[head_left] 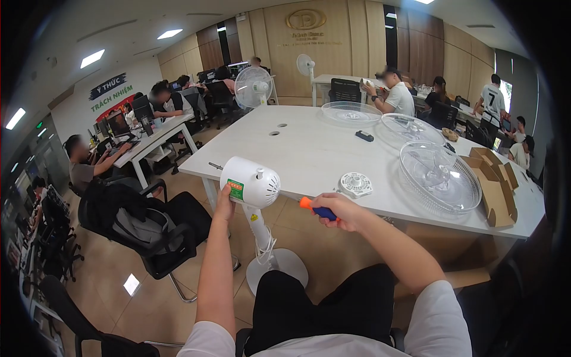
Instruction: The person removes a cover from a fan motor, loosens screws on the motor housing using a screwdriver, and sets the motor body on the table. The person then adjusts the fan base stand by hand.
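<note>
Against the near table edge stands a fan's white motor housing (248, 175), its metal shaft pointing left. My left hand (224, 204) is closed on the housing's left side, by a green label. In my right hand (348, 211) is a screwdriver (318, 209) with an orange and blue handle. Its tip points at the vented rear end of the housing. Below, the white pole (259, 229) with its looped cord goes down to a round base (285, 271) on the floor. A white round vented part (355, 184) lies on the table to the right.
Clear fan grilles (439, 177) and an open cardboard box (499, 205) cover the right side of the white table (238, 143). A small black object (364, 136) sits mid-table. At left is a black chair (172, 238) with a backpack. Several people work at desks beyond.
</note>
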A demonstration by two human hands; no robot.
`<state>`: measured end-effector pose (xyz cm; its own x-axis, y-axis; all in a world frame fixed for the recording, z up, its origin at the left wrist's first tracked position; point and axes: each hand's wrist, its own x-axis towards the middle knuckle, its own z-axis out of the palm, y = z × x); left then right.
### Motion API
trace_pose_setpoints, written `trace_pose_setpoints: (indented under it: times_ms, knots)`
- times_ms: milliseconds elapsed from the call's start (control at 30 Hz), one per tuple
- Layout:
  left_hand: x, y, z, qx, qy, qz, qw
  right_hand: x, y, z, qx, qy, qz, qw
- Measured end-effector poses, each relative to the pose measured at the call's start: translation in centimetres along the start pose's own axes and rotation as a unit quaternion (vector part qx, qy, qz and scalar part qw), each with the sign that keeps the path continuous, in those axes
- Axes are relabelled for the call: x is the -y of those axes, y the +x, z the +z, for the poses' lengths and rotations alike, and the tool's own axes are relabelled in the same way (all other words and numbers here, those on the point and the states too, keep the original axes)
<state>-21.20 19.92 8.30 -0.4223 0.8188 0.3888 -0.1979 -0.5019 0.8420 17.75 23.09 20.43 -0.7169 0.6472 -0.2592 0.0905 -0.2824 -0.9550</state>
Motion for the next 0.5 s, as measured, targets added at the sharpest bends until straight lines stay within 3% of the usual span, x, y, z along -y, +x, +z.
trace_pose_setpoints:
  times_ms: [33, 100, 133, 167, 200, 400, 433, 467, 500]
  knots:
    - [0.0, 0.0, -0.2, 0.019, 0.021, -0.013, 1.0, -0.8, 0.1, -0.4, 0.001, -0.003, 0.001, 1.0]
    - [-0.1, 0.1, -0.2, 0.036, 0.04, -0.026, 0.998, -2.1, 0.4, -1.3, -0.029, -0.244, -0.158, 0.956]
    - [-0.2, 0.0, 0.0, 0.028, 0.022, -0.013, 0.999, -2.4, 0.3, -1.3, -0.028, -0.247, -0.156, 0.956]
    - [-0.3, -0.1, 0.2, 0.02, 0.004, -0.001, 1.0, -2.8, 0.0, -1.3, -0.078, -0.39, -0.368, 0.84]
    - [-0.2, 0.0, 0.1, 0.017, 0.0, -0.001, 1.0, -3.0, -0.3, -1.2, -0.12, -0.502, -0.552, 0.655]
    - [-0.2, 0.0, 0.2, 0.012, 0.021, -0.009, 1.0, -4.1, 0.1, -0.9, -0.184, -0.626, -0.498, 0.571]
    - [0.0, 0.2, -0.2, 0.025, 0.036, -0.025, 0.999, -3.7, 0.1, -0.8, -0.181, -0.625, -0.5, 0.571]
    - [0.2, 0.3, -0.7, 0.039, 0.052, -0.042, 0.997, -3.0, 0.0, -0.8, -0.126, -0.469, -0.308, 0.818]
    - [-0.1, 0.2, -0.6, 0.038, 0.055, -0.04, 0.997, -2.4, 0.0, -0.8, -0.055, -0.255, -0.077, 0.962]
